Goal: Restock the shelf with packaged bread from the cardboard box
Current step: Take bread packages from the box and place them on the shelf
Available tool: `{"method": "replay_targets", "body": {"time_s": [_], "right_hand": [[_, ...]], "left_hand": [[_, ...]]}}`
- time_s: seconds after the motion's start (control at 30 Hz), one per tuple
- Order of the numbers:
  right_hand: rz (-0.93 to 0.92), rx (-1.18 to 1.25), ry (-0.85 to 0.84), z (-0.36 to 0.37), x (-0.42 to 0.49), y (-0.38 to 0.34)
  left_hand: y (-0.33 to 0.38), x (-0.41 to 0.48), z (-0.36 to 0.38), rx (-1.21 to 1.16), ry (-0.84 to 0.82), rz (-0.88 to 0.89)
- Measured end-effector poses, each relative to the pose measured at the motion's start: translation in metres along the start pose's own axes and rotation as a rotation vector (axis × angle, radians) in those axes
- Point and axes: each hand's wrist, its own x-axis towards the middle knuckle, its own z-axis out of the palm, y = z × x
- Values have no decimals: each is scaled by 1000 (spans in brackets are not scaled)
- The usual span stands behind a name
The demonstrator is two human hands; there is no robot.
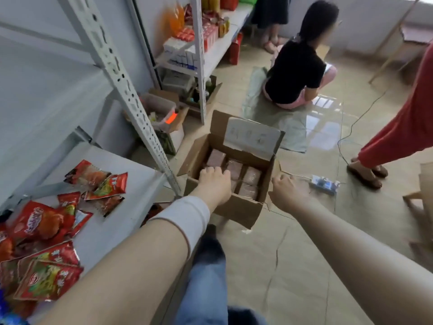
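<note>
Packaged bread (251,175): brown packs in rows inside the cardboard box (236,208), on the floor (304,242) at 12 o'clock.
Shelf (131,195): at 8 o'clock, strewn with red snack packets (44,221).
Left hand (214,179): down in the box, fingers curled onto a pack; real grip, cannot tell.
Right hand (288,190): fingers curled round the box's right rim.
Seated person (295,73): 1 o'clock, back turned.

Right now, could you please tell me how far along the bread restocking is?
Barely begun. No bread shows on the shelf, only red snack packets. The left hand reaches into the box onto the bread packs; the right hand is at its rim. Several packs remain to move.
</note>
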Motion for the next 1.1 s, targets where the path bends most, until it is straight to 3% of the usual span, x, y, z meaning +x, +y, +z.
{"method": "replay_targets", "body": {"time_s": [0.13, 0.3, 0.43, 0.6, 0.7, 0.9, 1.03, 1.1], "right_hand": [[45, 54, -155, 46, 55, 14], [242, 405, -367, 93, 121, 9], [441, 767, -426, 141, 193, -2], [625, 902, -573, 251, 292, -9], [685, 847, -626, 306, 332, -16], [909, 704, -441, 327, 351, -38], [966, 795, -367, 319, 346, -32], [975, 871, -362, 310, 340, -30]], "left_hand": [[2, 83, 36, -70, -120, 32], [-9, 164, 77, -215, -346, -15], [-15, 240, 131, -434, -465, -146], [-14, 344, 244, -539, -544, -307], [-11, 388, 298, -533, -490, -422], [-6, 394, 327, -472, -177, -425], [-12, 397, 318, -745, -178, -527], [-14, 397, 317, -764, -234, -511]]}}
